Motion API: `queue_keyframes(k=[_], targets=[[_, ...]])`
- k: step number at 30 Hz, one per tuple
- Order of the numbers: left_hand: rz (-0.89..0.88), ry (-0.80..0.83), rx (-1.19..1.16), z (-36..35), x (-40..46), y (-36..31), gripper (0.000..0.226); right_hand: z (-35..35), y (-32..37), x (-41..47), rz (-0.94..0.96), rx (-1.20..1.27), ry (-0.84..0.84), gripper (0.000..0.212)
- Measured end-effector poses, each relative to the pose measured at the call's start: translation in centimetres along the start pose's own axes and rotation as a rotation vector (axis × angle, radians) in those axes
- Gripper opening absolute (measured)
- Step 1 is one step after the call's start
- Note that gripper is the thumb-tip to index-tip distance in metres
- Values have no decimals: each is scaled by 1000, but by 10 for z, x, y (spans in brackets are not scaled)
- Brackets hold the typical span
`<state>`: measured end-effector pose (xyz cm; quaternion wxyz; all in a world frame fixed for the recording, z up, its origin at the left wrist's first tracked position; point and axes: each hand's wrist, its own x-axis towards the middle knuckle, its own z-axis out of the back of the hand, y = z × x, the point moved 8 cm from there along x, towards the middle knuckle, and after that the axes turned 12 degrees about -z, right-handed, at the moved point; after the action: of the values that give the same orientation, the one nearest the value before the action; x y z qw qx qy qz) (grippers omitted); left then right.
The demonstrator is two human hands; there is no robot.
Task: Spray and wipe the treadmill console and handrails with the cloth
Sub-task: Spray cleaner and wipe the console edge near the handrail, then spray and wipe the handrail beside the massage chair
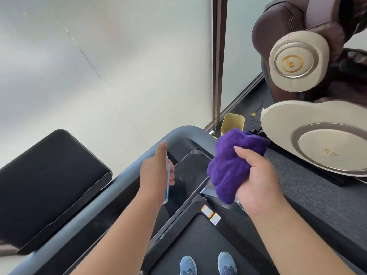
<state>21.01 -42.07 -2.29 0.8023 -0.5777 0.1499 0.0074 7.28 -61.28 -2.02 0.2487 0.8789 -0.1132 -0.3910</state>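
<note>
My left hand (155,171) grips a small white and blue spray bottle (167,187), forefinger raised on its top, held over the treadmill's glossy black console (190,167). My right hand (256,179) clutches a bunched purple cloth (230,165) just right of the console, above its right edge. The grey-blue handrail (127,175) curves around the console's far side and runs down to the lower left. The bottle's nozzle is hidden behind my hand.
A frosted glass wall (99,66) stands close behind the treadmill. A black padded bench (49,179) sits at left. A brown and beige massage chair (309,80) and a beige bin (232,122) are at right. My blue shoes (208,262) stand on the belt.
</note>
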Motion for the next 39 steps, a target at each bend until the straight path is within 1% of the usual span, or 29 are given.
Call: queue_keyframes(k=[2, 4, 5, 6, 7, 8, 9, 10, 11, 12, 13, 15, 18, 23, 26, 28, 31, 34, 37, 39], targets=[[22, 27, 11, 4, 4, 6, 63, -8, 25, -7, 277, -136, -56, 39], [47, 56, 13, 5, 10, 11, 63, -24, 38, -13, 549, -407, -96, 37], [56, 70, 8, 6, 13, 13, 63, -33, 39, -13, 702, -604, -116, 35], [60, 84, -2, 6, 17, 15, 64, -41, 35, -8, 842, -855, -155, 34], [60, 102, -12, 6, 20, 16, 65, -46, 24, 4, 939, -1159, -208, 40], [55, 124, -13, 6, 24, 18, 65, -48, 11, 21, 965, -1461, -263, 53], [49, 146, -5, 7, 27, 18, 67, -43, -3, 41, 922, -1713, -326, 68], [42, 164, 4, 9, 30, 18, 67, -37, -15, 59, 845, -1901, -394, 82], [35, 177, 6, 11, 32, 18, 67, -31, -23, 72, 775, -2031, -455, 91], [30, 189, 3, 13, 36, 19, 68, -29, -29, 80, 736, -2112, -505, 95], [30, 205, -2, 15, 39, 21, 68, -30, -33, 85, 734, -2144, -541, 94], [51, 242, -10, 19, 44, 26, 71, -41, -37, 88, 761, -2133, -586, 86], [77, 285, -36, 21, 49, 31, 73, -65, -49, 96, 773, -2105, -613, 79], [60, 325, -92, 22, 50, 34, 73, -115, -81, 121, 749, -2092, -513, 78], [57, 311, -136, 25, 53, 35, 69, -140, -90, 130, 753, -2073, -417, 83], [49, 305, -152, 25, 53, 36, 69, -148, -90, 133, 761, -2072, -387, 82], [49, 297, -124, 22, 49, 37, 71, -146, -89, 131, 784, -2082, -381, 76], [66, 251, -115, 19, 44, 39, 67, -130, -79, 125, 777, -2000, -413, 65], [48, 208, -111, 10, 33, 36, 66, -96, -62, 113, 747, -1962, -469, 65], [34, 174, -112, 1, 22, 32, 65, -68, -52, 98, 748, -1965, -471, 67]])
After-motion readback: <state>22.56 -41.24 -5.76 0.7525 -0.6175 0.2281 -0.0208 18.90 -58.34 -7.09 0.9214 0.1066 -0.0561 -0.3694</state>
